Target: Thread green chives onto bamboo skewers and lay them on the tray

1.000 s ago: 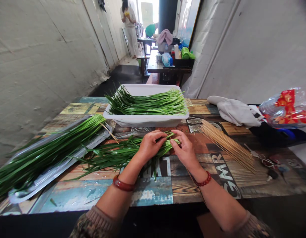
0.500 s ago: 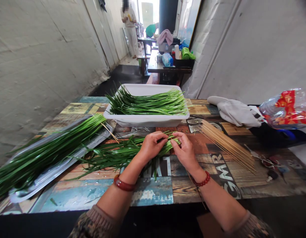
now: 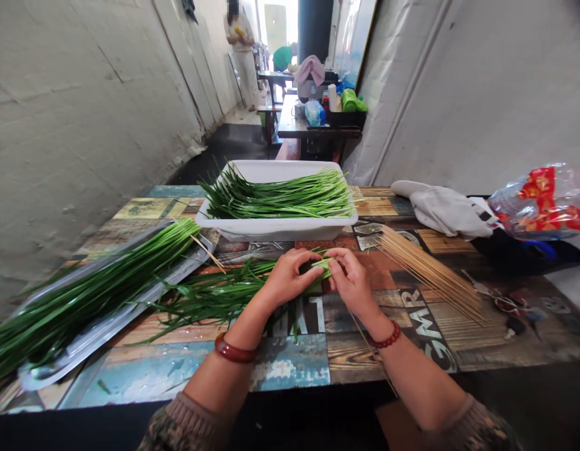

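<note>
A loose bunch of garlic chives (image 3: 215,291) lies across the middle of the table, pale stem ends to the right. My left hand (image 3: 292,275) is closed round the stems near those ends, thumb pressed along them. Close beside it, my right hand (image 3: 353,282) pinches the stem tips between thumb and fingers. Thin bamboo skewers (image 3: 372,344) run from beneath my right palm past the wrist toward the table's front edge; their upper ends are hidden. Behind both hands stands a white plastic tub (image 3: 275,223) with more chives (image 3: 280,195) laid lengthwise in it.
To the left, a metal tray (image 3: 149,313) bears a big heap of chives (image 3: 97,291) and a couple of skewers. At right lie a pile of bamboo skewers (image 3: 426,269), scissors (image 3: 499,297), a grey cap (image 3: 440,210) and a plastic bag (image 3: 538,200). A person (image 3: 243,56) stands far back.
My left thumb has straightened along the stems, and my right fingers have closed in nearer to the left hand at the tips. The view has shifted slightly.
</note>
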{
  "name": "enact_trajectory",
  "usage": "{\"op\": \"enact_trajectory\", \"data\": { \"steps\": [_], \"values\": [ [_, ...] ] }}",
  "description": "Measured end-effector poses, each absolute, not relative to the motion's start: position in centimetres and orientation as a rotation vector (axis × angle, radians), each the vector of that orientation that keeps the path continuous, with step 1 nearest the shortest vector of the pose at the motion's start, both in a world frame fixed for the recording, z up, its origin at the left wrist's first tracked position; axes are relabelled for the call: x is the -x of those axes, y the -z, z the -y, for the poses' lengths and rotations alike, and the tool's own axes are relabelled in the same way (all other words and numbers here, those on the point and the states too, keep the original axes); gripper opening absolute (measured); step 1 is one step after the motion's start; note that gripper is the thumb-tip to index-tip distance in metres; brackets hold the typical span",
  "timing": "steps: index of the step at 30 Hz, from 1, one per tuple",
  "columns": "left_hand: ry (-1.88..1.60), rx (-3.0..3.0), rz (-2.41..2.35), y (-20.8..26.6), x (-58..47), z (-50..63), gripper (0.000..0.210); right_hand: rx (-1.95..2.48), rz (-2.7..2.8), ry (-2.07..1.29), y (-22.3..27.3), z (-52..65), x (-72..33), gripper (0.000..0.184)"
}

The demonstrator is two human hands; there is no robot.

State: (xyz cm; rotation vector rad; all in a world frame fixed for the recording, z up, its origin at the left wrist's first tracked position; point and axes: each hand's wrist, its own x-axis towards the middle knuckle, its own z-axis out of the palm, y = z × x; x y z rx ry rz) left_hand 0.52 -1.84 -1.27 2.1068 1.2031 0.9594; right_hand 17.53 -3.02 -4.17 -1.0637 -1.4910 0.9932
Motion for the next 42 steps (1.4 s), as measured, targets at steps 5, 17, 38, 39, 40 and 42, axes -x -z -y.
{"op": "enact_trajectory", "data": {
  "steps": [5, 17, 38, 39, 40, 42],
  "values": [
    [-0.854, -2.003, -1.218, 0.8, -0.2, 1.9, 0.020, 1.002, 1.358, -1.189, 3.6, 2.8, -17.9, 0.041],
    [-1.162, -1.942, -1.265, -3.8, 1.3, 2.2, 0.017, 1.002, 1.834, -0.925, 0.7, 4.0, -18.9, 0.023],
    [-0.708, -1.792, -1.353, -5.3, 9.3, 3.8, 0.069, 0.981, 1.662, -0.482, -5.4, 4.8, -19.4, 0.023],
    [-0.780, -1.810, -1.347, -5.6, 9.4, 3.9, 0.072, 0.986, 1.649, -0.491, -5.4, 4.7, -19.4, 0.024],
    [-0.839, -1.821, -1.316, -6.1, 9.3, 4.1, 0.076, 0.987, 1.641, -0.500, -5.3, 4.6, -19.5, 0.024],
    [-0.920, -1.831, -1.206, -7.1, 8.6, 4.5, 0.081, 0.982, 1.640, -0.513, -5.3, 4.6, -19.4, 0.024]
  ]
}}
